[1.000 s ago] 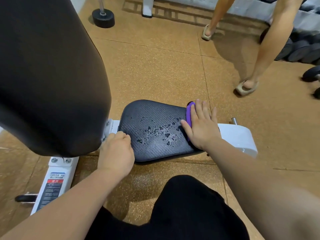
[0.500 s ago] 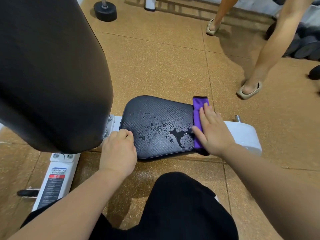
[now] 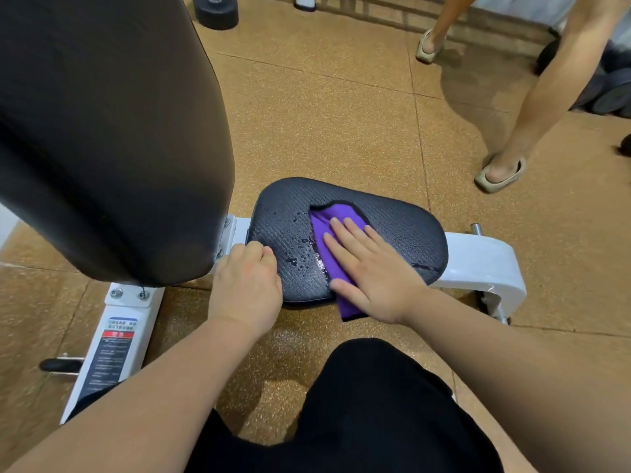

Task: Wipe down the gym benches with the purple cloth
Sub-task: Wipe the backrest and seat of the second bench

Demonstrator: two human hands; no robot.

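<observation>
Droplets [image 3: 300,259] remained at nine o'clock of the purple cloth [image 3: 329,233], pressed mid-seat pad [image 3: 403,230] under the flat, spread right hand [image 3: 372,271]; left hand [image 3: 247,285] was fisted. Even pressure was advised.

Right hand [image 3: 372,274] flat, fingers spread, pressing folded purple cloth [image 3: 327,244] onto wet black textured seat pad [image 3: 403,227]. Left hand [image 3: 247,285] curled, gripping pad's near-left edge.

We see a tan speckled floor [image 3: 324,107] laid in large tiles. A second person's bare legs [image 3: 532,107] stand at the upper right in beige slippers [image 3: 500,175]. A black dumbbell [image 3: 215,10] rests at the top, and dark weights [image 3: 611,90] lie along the right edge.
</observation>
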